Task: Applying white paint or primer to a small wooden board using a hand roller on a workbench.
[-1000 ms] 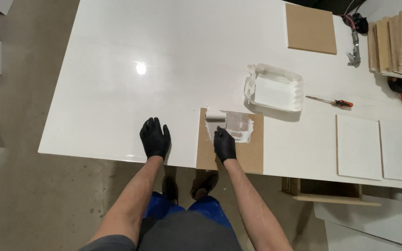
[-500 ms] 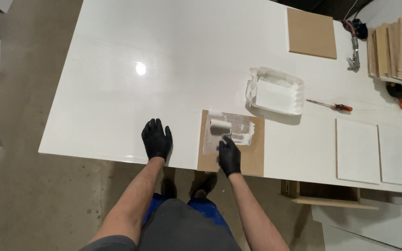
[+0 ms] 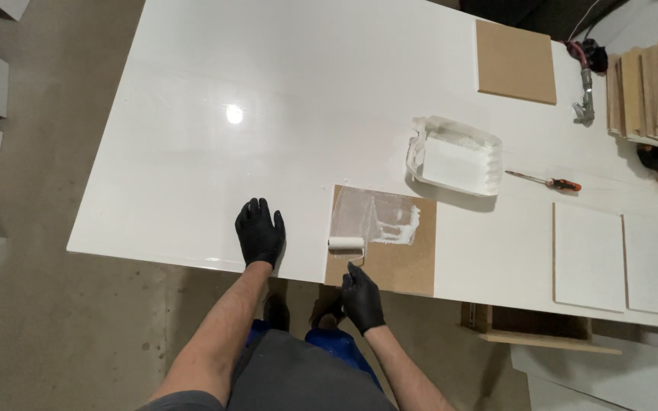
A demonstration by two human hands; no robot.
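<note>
Bright overhead light; round glare spot on glossy white bench (image 3: 234, 114); soft shadows under tray; sharp focus, darker corners.

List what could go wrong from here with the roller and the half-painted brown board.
1. The brown board lies loose at the white table's near edge, and the left hand rests on the table, not on the board, so a roller stroke might shift it.
2. The paint roller sits at the board's left edge; it may smear paint onto the table.
3. The paint tray stands just beyond the board; a long push could bump it.
</note>
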